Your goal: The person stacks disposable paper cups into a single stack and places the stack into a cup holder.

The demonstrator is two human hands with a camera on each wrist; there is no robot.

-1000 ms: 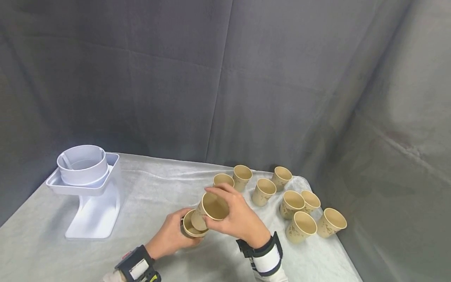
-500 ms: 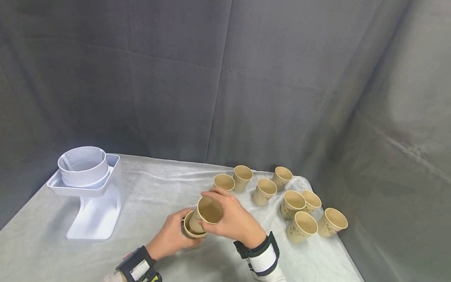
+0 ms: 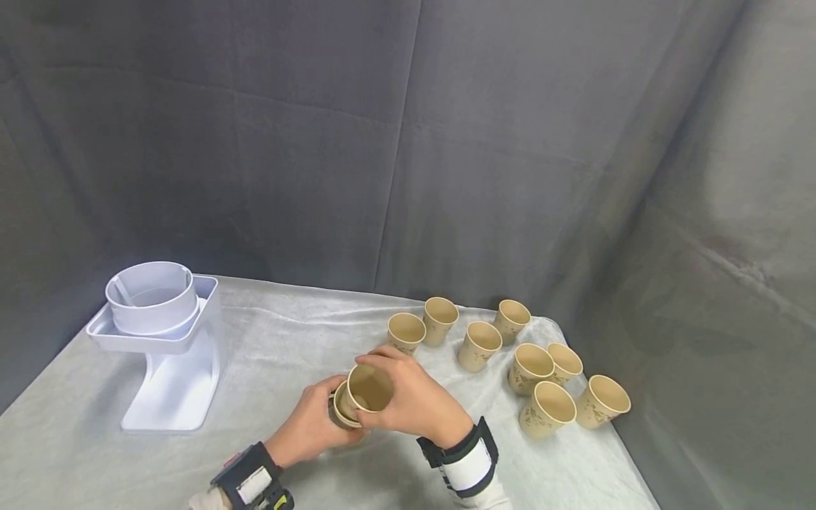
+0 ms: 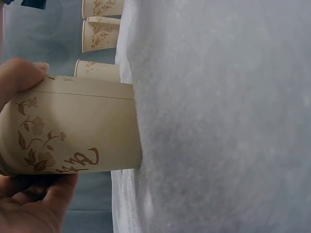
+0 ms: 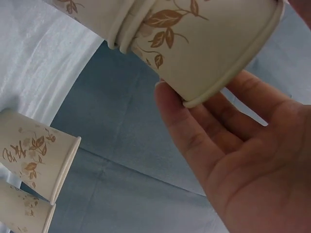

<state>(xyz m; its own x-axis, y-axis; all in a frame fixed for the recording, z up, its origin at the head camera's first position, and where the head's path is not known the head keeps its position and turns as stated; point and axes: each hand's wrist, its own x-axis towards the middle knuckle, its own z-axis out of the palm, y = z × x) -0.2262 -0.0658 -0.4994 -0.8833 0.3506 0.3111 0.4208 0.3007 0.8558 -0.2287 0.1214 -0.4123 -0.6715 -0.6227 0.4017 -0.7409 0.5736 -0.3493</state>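
My left hand (image 3: 316,421) grips a small stack of beige paper cups (image 4: 77,126) near its rim, low over the cloth. Brown flowers and lettering are printed on the cup's side in the left wrist view. With thumb and fingers my right hand (image 3: 414,397) holds another paper cup (image 3: 372,388) by its upper part. This cup is tilted, its mouth facing up and to the right, and its base is inside the stack. In the right wrist view the held cup (image 5: 209,43) sits partway in, with doubled rims showing below it.
Several loose paper cups (image 3: 479,346) stand upright to the right and behind my hands, some close together. On the left stands a white stand (image 3: 168,397) with a tray top, bearing a round white container (image 3: 151,301). Grey curtain (image 3: 306,142) encloses the white-clothed table (image 3: 280,340).
My right hand has moved left and slightly down, and its cup has gone deeper into the left hand's stack. The left hand stays almost still.
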